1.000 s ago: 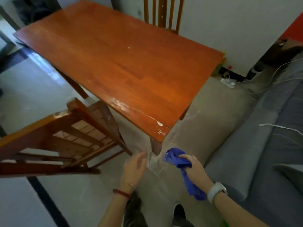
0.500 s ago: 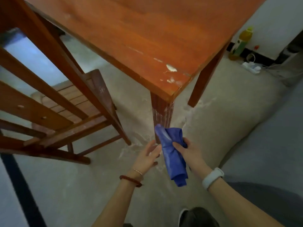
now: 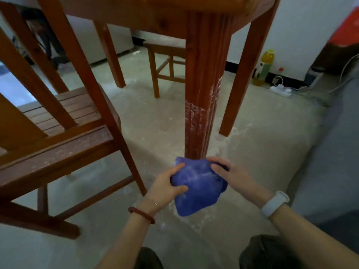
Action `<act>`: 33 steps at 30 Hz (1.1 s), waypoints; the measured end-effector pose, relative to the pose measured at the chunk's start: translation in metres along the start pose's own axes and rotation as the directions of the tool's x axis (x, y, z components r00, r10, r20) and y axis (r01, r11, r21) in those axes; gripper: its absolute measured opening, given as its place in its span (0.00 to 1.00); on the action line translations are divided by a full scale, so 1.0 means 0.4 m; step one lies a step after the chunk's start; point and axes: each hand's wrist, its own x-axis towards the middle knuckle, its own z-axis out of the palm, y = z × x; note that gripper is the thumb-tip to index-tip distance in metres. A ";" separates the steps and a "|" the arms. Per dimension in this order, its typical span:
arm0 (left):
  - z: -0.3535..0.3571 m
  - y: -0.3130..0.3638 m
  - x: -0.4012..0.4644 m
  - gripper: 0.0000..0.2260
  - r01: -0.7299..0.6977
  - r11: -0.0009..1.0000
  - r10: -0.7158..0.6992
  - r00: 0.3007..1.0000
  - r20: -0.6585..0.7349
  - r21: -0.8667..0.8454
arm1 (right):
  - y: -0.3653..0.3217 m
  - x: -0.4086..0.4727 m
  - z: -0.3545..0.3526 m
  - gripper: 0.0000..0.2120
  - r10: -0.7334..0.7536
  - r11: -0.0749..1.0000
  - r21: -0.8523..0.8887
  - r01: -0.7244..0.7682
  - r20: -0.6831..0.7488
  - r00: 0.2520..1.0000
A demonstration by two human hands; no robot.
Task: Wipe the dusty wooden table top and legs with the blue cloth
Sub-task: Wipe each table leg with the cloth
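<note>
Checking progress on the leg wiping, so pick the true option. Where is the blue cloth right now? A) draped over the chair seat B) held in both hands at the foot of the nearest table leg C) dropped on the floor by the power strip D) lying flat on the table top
B: the blue cloth is gripped by the left hand and right hand at the base of the dusty table leg.

The table leg (image 3: 202, 98) is reddish-brown varnished wood with vertical grooves, its lower part streaked with pale dust and scuffs. At its foot the blue cloth (image 3: 196, 188) looks soft and matt, flecked with white powder. Left of the leg, the wooden chair (image 3: 64, 123) has a slatted seat in dull, dusty varnish. The floor (image 3: 155, 129) around the leg is matt grey concrete with chalky patches. Far right of the leg stands a glossy plastic bottle (image 3: 264, 68).
</note>
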 end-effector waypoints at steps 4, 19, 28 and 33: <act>-0.035 0.011 0.002 0.15 -0.138 0.916 0.198 0.972 -0.124 0.377 | -0.025 -0.022 0.034 0.33 0.035 0.901 -0.433 0.017 0.111 0.993; -0.073 0.133 0.029 0.08 -0.366 0.921 0.272 0.848 -0.455 -0.132 | -0.144 -0.024 0.051 0.33 0.002 0.263 0.964 -0.036 0.037 0.999; 0.006 0.171 0.030 0.08 -0.358 0.933 0.349 0.919 -0.183 -0.018 | -0.124 -0.043 -0.041 0.16 0.131 0.620 0.714 0.325 -0.503 0.854; -0.047 0.283 0.080 0.14 -0.362 0.931 0.355 0.854 -0.380 0.057 | -0.191 0.018 -0.138 0.15 -0.361 0.794 0.003 0.608 -0.802 0.476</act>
